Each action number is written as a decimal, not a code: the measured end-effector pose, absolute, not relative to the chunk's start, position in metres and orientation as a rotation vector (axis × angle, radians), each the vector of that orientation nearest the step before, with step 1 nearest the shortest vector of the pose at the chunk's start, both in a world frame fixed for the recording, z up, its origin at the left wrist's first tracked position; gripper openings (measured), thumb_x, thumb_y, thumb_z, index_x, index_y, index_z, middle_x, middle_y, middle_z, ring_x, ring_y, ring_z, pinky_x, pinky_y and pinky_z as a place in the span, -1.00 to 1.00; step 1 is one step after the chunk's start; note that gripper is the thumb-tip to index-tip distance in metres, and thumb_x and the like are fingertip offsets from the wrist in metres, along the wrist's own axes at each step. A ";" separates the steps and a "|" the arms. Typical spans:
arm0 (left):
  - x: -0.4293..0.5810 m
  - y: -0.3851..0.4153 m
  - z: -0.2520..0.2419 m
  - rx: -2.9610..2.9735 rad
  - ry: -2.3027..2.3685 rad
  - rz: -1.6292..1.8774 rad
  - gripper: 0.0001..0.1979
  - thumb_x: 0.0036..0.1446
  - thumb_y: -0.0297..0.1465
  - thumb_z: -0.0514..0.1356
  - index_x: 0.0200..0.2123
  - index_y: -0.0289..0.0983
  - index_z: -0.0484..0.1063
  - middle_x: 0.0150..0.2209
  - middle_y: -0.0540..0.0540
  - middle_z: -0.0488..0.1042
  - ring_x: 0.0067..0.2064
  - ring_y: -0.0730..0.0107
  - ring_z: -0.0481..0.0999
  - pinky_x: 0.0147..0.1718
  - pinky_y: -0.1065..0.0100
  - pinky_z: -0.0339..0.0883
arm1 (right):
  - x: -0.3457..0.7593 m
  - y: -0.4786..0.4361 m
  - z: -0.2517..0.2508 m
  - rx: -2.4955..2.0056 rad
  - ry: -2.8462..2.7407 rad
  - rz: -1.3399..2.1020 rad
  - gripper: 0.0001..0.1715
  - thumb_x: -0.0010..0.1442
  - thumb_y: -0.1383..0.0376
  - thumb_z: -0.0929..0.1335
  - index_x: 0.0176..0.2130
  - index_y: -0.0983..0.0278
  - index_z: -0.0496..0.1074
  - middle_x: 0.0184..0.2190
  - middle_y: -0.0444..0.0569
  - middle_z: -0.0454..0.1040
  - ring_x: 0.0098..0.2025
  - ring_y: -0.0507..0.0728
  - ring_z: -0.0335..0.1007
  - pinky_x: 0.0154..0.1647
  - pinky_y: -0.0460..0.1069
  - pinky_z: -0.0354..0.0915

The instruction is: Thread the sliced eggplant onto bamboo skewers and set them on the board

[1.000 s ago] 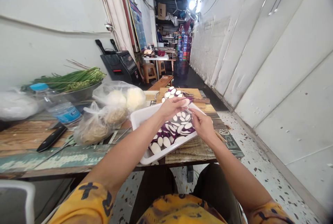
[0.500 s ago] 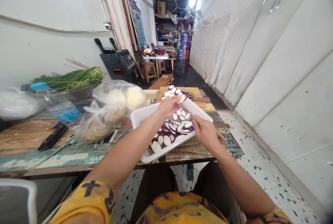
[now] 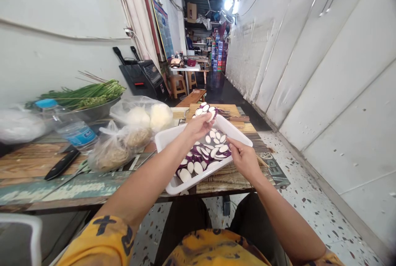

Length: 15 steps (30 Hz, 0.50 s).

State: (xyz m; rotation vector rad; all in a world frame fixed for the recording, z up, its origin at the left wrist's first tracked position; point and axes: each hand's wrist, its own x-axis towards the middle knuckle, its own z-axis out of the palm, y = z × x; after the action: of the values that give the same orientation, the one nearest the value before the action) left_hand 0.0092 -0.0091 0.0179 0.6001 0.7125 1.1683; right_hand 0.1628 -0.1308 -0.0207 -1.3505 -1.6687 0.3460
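My left hand (image 3: pixel 199 127) is closed on an eggplant slice (image 3: pixel 211 116), white-faced with purple skin, above the far side of a white plastic tray (image 3: pixel 161 139). Inside the tray lie many cut eggplant slices (image 3: pixel 198 168), pale ovals edged in purple. At the tray's right side my right hand (image 3: pixel 245 159) is closed, thumb and fingertips pinched together; what they grip is too thin and hidden to make out. Just beyond the left hand, more eggplant slices (image 3: pixel 202 108) are heaped on a wooden cutting board (image 3: pixel 229 110).
Thin skewers (image 3: pixel 227 114) lie on the board, near a brown wooden handle (image 3: pixel 240 118). To the left are tied plastic bags (image 3: pixel 111 150), a water bottle (image 3: pixel 78 134), a black-handled knife (image 3: pixel 62 164) and a metal bowl of green stalks (image 3: pixel 89 95). A wall stands right.
My left hand has drawn slightly left with the eggplant slice, which is now turned differently. My right hand stays nearly in place, and the tray has barely shifted.
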 end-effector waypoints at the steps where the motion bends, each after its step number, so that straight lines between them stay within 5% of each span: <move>1: 0.010 -0.010 0.018 0.609 0.711 1.169 -0.97 0.01 -0.59 0.18 -0.44 -0.39 0.40 -0.49 -0.12 0.45 -0.51 0.57 0.42 -0.60 0.60 0.29 | 0.163 -0.130 -0.021 -1.354 -1.666 0.337 -0.62 0.17 0.29 0.21 -0.08 0.29 0.46 -0.20 -0.01 0.53 -0.21 0.12 0.46 -0.19 -0.04 0.33; 15: 0.016 -0.018 0.019 0.681 0.706 1.211 -0.96 -0.03 -0.59 0.22 -0.45 -0.38 0.43 -0.48 -0.08 0.46 -0.49 0.57 0.43 -0.55 0.57 0.30 | 0.160 -0.126 -0.021 -1.368 -1.678 0.304 -0.63 0.18 0.29 0.19 -0.09 0.27 0.45 -0.24 -0.02 0.54 -0.26 0.12 0.47 -0.24 -0.04 0.33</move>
State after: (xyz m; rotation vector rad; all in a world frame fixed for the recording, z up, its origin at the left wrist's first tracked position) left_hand 0.0161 -0.0184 0.0191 0.6809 0.7055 1.2113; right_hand 0.1601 -0.1259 -0.0211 -1.3683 -1.6777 0.3040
